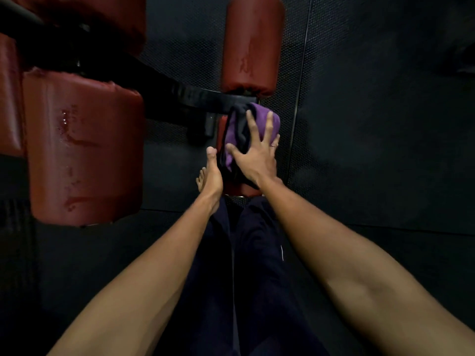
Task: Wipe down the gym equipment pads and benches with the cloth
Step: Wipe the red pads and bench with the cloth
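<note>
Right hand (254, 160) grip wide open, fingers splayed, pressing purple cloth (259, 119) onto red roller pad (246, 191); left hand (212, 178) beside pad, thumb straight; its grip: cannot tell.

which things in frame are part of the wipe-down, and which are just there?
In the job:
- purple cloth, pressed under the right hand
- red roller pad beneath the cloth
- left hand beside that pad
- upper roller pad
- large wet-streaked pad

Just there:
- black frame bar
- dark floor mat
</note>
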Tool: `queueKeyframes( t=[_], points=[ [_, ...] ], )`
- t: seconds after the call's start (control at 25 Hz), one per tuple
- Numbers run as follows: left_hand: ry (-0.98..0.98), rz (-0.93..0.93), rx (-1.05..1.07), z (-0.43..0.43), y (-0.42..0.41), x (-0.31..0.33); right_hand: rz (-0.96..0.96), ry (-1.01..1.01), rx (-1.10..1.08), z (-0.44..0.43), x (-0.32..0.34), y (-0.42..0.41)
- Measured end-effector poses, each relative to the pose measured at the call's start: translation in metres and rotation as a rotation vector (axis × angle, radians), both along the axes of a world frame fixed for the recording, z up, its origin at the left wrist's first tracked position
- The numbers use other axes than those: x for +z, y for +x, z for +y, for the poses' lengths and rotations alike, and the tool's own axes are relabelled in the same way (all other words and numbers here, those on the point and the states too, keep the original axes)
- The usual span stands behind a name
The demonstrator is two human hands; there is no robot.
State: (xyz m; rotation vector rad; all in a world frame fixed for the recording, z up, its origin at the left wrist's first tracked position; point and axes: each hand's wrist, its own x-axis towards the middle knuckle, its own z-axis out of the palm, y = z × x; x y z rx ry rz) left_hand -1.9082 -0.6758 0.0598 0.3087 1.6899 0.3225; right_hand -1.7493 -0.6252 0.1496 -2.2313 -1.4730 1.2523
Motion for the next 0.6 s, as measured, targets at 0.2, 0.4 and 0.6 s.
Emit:
queueKeyframes(
  t=[0.2,0.4,0.6],
  points=[
    [-0.031,-0.186,-0.078,0.020,0.001,0.069,0.027,-0.008,-0.013,-0.083,0.005,-0.001],
    [-0.087,-0.031,-0.105,-0.007,-0.008,-0.007,-0.162,0.145,0.389,-0.109,0.009,-0.018],
    [0.005,0.041,-0.217,-0.004,0.011,0.020,-0.135,0.130,0.347,-0.033,0.002,0.005]
  ],
)
